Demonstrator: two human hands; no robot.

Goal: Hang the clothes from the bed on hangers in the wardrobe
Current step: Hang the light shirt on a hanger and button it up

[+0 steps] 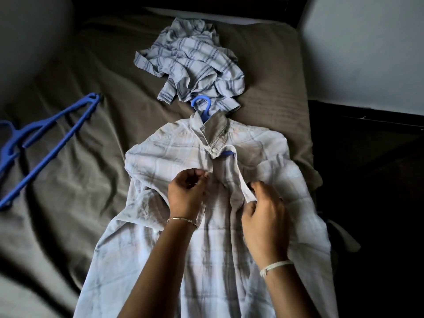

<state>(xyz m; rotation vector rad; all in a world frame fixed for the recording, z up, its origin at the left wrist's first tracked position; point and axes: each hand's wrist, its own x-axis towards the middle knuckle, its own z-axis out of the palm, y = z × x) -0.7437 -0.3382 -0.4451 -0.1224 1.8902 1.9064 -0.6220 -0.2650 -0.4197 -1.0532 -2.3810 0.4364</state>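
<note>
- The checked shirt [160, 161] lies flat, front up, on the bed [91, 88], with a blue hanger [202, 104] inside it and the hook poking out past the collar.
- The top snap [214, 149] is closed; below it the front gapes.
- The left hand [185, 193] pinches one front edge and the right hand [263, 216] pinches the other, folded-back edge.
- To do this well, draw both edges level, line up the next fastener with its mate, then press it shut.
- Keep the shoulders seated on the hanger so nothing twists.
- A striped shirt [195, 63] lies crumpled just beyond the hook.
- The spare hangers [46, 131] lie well off to the left.
</note>
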